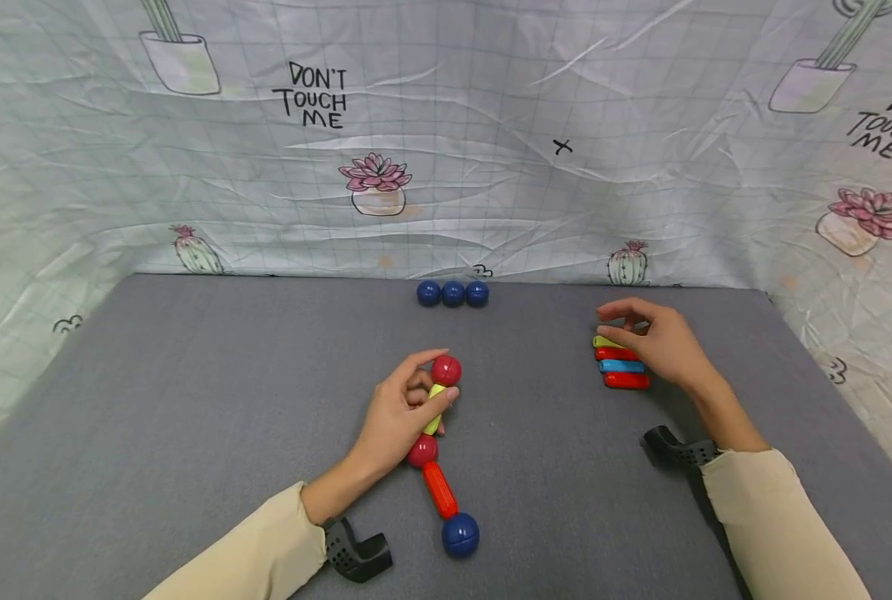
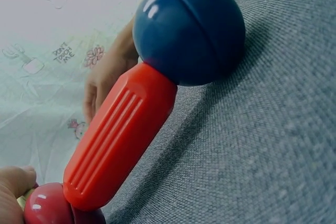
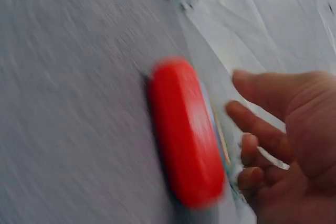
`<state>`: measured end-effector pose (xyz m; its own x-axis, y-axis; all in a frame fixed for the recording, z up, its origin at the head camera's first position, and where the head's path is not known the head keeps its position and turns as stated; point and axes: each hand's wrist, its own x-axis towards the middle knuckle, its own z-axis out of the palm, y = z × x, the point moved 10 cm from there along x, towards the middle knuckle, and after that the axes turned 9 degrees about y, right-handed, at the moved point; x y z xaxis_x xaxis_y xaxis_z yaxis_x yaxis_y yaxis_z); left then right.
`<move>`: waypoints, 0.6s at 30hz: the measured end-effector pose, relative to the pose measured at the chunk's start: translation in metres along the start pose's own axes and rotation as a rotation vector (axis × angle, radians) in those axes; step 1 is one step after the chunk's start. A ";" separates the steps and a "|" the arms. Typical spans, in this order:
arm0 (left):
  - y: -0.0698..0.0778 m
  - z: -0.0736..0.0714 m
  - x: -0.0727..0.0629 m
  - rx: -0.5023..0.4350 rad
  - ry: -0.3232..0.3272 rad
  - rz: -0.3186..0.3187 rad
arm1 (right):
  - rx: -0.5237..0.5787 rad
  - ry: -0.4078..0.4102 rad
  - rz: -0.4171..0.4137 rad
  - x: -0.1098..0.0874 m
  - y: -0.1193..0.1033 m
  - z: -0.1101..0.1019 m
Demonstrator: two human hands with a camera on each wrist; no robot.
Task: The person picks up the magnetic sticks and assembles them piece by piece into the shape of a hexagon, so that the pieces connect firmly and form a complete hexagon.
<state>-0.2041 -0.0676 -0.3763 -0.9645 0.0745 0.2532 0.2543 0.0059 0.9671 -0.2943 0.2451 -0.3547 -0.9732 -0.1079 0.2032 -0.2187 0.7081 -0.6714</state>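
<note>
My left hand [image 1: 395, 414] grips a chain of toy balls and rods near its upper end. A dark red ball [image 1: 446, 370] tops the chain, then a yellow-green rod [image 1: 433, 421] between thumb and fingers, a second dark red ball [image 1: 422, 451], a red rod [image 2: 122, 137] and a blue ball [image 2: 189, 31] nearest me. In the head view my right hand [image 1: 667, 342] hovers at a row of rods, thumb and fingers apart over the yellow-green rod [image 1: 603, 342]. Below that lie a red rod [image 1: 614, 353], a light blue rod [image 1: 620, 367] and another red rod [image 1: 626, 381].
Three blue balls [image 1: 453, 293] sit side by side at the back edge of the grey table surface [image 1: 266, 375]. A white printed cloth [image 1: 476, 150] rises behind the table and along its sides. Both wrists carry black camera mounts [image 1: 356, 554].
</note>
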 end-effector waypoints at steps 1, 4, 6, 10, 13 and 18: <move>0.000 0.000 0.000 -0.004 0.000 0.001 | -0.007 -0.021 0.004 0.000 0.004 -0.002; 0.000 0.000 0.001 -0.007 -0.001 -0.002 | -0.029 -0.076 0.024 -0.003 0.014 -0.009; 0.000 -0.001 0.001 -0.003 0.000 -0.007 | -0.033 -0.098 0.036 -0.004 0.020 -0.013; 0.000 -0.001 0.000 -0.001 0.000 -0.017 | -0.039 -0.145 0.036 -0.005 0.026 -0.012; -0.001 -0.001 0.000 -0.001 -0.002 -0.023 | -0.045 -0.160 0.034 -0.005 0.028 -0.008; -0.003 -0.001 0.000 0.000 -0.001 -0.027 | -0.061 -0.152 0.050 -0.005 0.028 -0.005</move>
<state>-0.2049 -0.0688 -0.3789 -0.9709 0.0757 0.2271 0.2283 0.0075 0.9736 -0.2952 0.2692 -0.3707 -0.9834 -0.1724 0.0574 -0.1694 0.7560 -0.6322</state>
